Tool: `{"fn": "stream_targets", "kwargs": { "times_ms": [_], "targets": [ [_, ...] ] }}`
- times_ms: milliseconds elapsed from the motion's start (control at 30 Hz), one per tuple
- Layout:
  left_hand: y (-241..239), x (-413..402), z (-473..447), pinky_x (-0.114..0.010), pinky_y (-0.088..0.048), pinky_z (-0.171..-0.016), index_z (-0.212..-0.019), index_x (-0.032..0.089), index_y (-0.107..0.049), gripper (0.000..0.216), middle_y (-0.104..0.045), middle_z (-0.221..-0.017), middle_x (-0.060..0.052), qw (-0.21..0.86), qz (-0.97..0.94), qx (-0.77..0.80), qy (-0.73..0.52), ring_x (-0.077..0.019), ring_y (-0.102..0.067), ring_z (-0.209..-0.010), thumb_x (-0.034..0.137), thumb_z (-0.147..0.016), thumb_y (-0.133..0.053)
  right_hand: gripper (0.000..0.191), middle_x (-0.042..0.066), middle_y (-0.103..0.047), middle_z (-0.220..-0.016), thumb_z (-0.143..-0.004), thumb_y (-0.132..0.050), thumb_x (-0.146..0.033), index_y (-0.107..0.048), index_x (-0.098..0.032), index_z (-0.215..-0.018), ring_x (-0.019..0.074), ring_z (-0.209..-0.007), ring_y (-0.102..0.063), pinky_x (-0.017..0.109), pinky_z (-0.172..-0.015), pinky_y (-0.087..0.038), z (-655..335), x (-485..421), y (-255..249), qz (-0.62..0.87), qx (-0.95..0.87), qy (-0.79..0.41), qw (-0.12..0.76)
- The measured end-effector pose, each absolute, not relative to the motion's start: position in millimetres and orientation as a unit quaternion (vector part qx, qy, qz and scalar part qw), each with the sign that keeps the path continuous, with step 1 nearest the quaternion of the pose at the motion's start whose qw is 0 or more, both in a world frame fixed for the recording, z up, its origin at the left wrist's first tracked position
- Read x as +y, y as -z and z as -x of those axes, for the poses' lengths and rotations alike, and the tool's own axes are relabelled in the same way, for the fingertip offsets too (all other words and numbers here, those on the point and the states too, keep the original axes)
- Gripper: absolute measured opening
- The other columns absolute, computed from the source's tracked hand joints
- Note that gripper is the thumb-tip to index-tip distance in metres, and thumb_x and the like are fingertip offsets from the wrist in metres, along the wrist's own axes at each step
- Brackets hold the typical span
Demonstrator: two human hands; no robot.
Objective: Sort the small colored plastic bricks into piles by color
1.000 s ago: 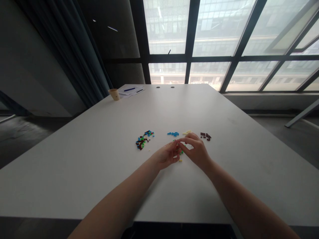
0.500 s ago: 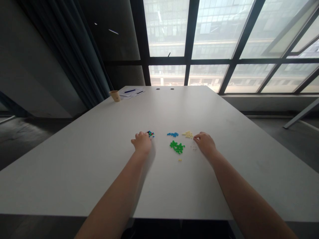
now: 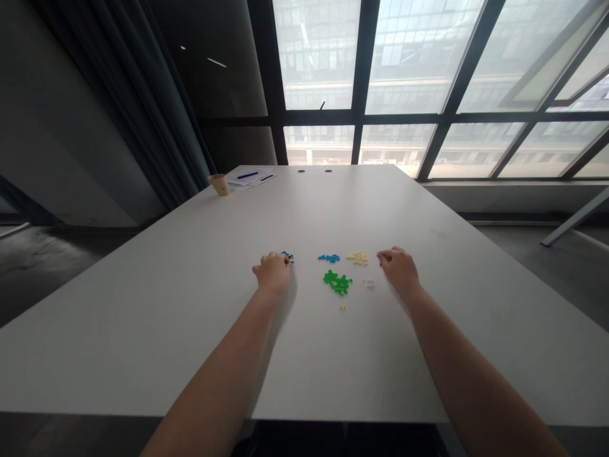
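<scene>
My left hand (image 3: 273, 271) rests on the table with its fingers curled at a small cluster of blue, red and green pieces (image 3: 290, 258). The hand covers part of that cluster, and what its fingers grip is hidden. My right hand (image 3: 399, 268) is closed in a pinch, just right of a pile of pale yellow pieces (image 3: 358, 258). Anything between those fingertips is too small to make out. Between the hands lie small blue pieces (image 3: 329, 258), a larger spread of green pieces (image 3: 337, 282), a few whitish pieces (image 3: 370, 283) and yellow bits (image 3: 342, 308).
All of this lies on a large white table (image 3: 304, 355). A tan paper cup (image 3: 219, 185) stands near the far left edge, beside papers (image 3: 250, 180) with a dark blue pen (image 3: 248, 175). Windows rise beyond the far edge.
My right hand has moved slightly right and away from the pale yellow pile, staying pinched. My left hand has barely shifted, its fingers turning a little at the coloured cluster.
</scene>
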State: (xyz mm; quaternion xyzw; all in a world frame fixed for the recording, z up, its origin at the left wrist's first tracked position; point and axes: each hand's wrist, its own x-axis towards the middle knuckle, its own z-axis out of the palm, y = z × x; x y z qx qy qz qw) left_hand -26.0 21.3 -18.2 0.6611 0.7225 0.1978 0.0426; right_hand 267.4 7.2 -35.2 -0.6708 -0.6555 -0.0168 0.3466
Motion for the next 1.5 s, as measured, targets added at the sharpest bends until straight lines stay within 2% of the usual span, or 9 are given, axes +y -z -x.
{"fn": "stream_targets", "kwargs": {
  "times_ms": [100, 233, 300, 400, 933, 1333, 1500],
  "targets": [
    [13, 15, 11, -0.03, -0.036, -0.071, -0.072, 0.019, -0.063, 0.012, -0.06, -0.084, -0.006, 0.199, -0.696, 0.609, -0.323, -0.0193, -0.051, -0.078, 0.028, -0.072, -0.056, 0.018, 0.001, -0.051, -0.061, -0.076, -0.052, -0.023, -0.069, -0.017, -0.072, 0.0138, -0.055, -0.048, 0.028, -0.06, -0.039, -258, -4, 19, 0.644, -0.65, 0.016, 0.403],
    [4, -4, -17, -0.023, -0.038, -0.066, -0.075, 0.018, -0.062, 0.018, -0.059, -0.078, -0.003, 0.435, -0.653, 0.443, -0.433, -0.0146, -0.051, -0.073, 0.036, -0.071, -0.06, 0.017, 0.002, -0.053, -0.067, -0.079, -0.052, -0.026, -0.067, -0.02, -0.084, 0.0148, -0.065, -0.05, 0.029, -0.065, -0.041, -226, -23, 2, 0.524, -0.709, -0.016, 0.472],
    [1, -13, -27, -0.023, -0.039, -0.069, -0.073, 0.018, -0.063, 0.018, -0.058, -0.075, -0.003, 0.507, -0.636, 0.388, -0.433, -0.0143, -0.051, -0.074, 0.035, -0.069, -0.063, 0.016, 0.002, -0.055, -0.072, -0.08, -0.053, -0.025, -0.066, -0.024, -0.09, 0.0155, -0.072, -0.051, 0.03, -0.07, -0.042, -212, -31, -2, 0.461, -0.745, -0.04, 0.48],
    [-2, -20, -32, -0.024, -0.04, -0.071, -0.067, 0.016, -0.064, 0.019, -0.058, -0.076, -0.004, 0.559, -0.615, 0.347, -0.435, -0.0153, -0.051, -0.077, 0.035, -0.065, -0.067, 0.016, 0.002, -0.056, -0.075, -0.079, -0.057, -0.025, -0.066, -0.027, -0.092, 0.0158, -0.076, -0.051, 0.032, -0.073, -0.042, -201, -36, -2, 0.405, -0.778, -0.063, 0.476],
    [8, -16, -30, -0.025, -0.04, -0.077, -0.071, 0.016, -0.066, 0.015, -0.058, -0.086, -0.006, 0.572, -0.614, 0.334, -0.429, -0.0167, -0.052, -0.086, 0.03, -0.067, -0.066, 0.011, 0.001, -0.053, -0.071, -0.076, -0.061, -0.021, -0.068, -0.027, -0.082, 0.0152, -0.073, -0.047, 0.033, -0.073, -0.041, -200, -37, -1, 0.383, -0.797, -0.058, 0.464],
    [16, -12, -30, -0.026, -0.04, -0.074, -0.076, 0.013, -0.062, 0.027, -0.059, -0.079, -0.005, 0.555, -0.647, 0.335, -0.402, -0.0147, -0.053, -0.077, 0.039, -0.071, -0.061, 0.01, 0.002, -0.054, -0.071, -0.078, -0.059, -0.023, -0.068, -0.025, -0.082, 0.0154, -0.076, -0.048, 0.029, -0.07, -0.042, -199, -37, 1, 0.381, -0.802, -0.051, 0.458],
    [23, 0, -23, -0.024, -0.038, -0.063, -0.082, 0.014, -0.063, 0.033, -0.06, -0.071, -0.002, 0.503, -0.636, 0.416, -0.411, -0.0118, -0.05, -0.066, 0.045, -0.071, -0.058, 0.01, 0.002, -0.054, -0.068, -0.077, -0.059, -0.026, -0.069, -0.022, -0.077, 0.0149, -0.07, -0.049, 0.028, -0.067, -0.041, -223, -31, -8, 0.449, -0.761, -0.021, 0.468]
  ]
}}
